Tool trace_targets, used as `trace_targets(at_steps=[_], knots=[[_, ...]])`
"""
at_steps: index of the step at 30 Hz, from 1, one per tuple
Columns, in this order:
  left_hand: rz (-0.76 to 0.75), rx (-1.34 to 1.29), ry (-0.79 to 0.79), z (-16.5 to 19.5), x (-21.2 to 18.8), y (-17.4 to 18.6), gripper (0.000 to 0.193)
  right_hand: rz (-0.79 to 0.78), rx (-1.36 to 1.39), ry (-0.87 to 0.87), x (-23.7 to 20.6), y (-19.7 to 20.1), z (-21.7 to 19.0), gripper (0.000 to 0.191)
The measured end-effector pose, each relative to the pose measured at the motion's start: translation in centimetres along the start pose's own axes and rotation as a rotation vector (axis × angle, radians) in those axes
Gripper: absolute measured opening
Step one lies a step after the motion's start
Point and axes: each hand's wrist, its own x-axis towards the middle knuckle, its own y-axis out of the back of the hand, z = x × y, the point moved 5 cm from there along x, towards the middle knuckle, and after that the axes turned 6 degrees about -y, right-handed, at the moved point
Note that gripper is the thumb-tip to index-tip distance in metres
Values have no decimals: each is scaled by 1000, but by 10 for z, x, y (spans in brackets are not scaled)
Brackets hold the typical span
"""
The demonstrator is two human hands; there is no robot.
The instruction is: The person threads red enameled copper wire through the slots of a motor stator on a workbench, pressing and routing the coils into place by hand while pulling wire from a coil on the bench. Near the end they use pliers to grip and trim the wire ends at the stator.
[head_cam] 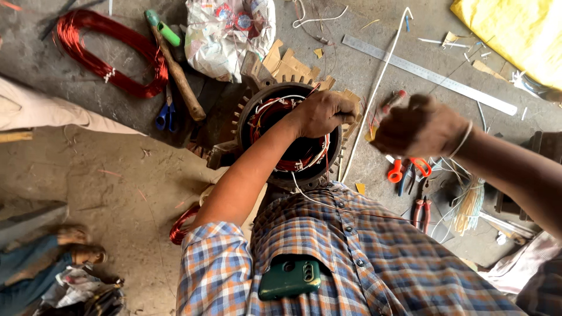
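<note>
Your left hand (321,113) clamps the rim of the motor stator (290,137). Your right hand (418,126) hovers curled beside it, raised and blurred; whether it holds anything, you cannot tell.

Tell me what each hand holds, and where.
Left hand grips the motor stator at its upper right rim. Right hand is raised and blurred; its hold cannot be told.

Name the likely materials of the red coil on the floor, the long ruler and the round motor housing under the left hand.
Red coil: probably enamelled copper wire, glossy red strands. Ruler: likely steel, flat grey sheen. Motor housing: seemingly cast metal, dull and dark, under the left hand.
</note>
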Motion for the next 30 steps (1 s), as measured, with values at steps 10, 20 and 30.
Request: trace_targets(at_steps=[10,20,30], knots=[[36,-76,19,5,0,5,12,192,-323,91,10,38,-20,27],[101,-129,-56,12,-1,10,10,213,34,-223,-25,27,-12,35],[65,-83,-40,15,-2,8,12,442,174,-793,-26,-50,-27,35]])
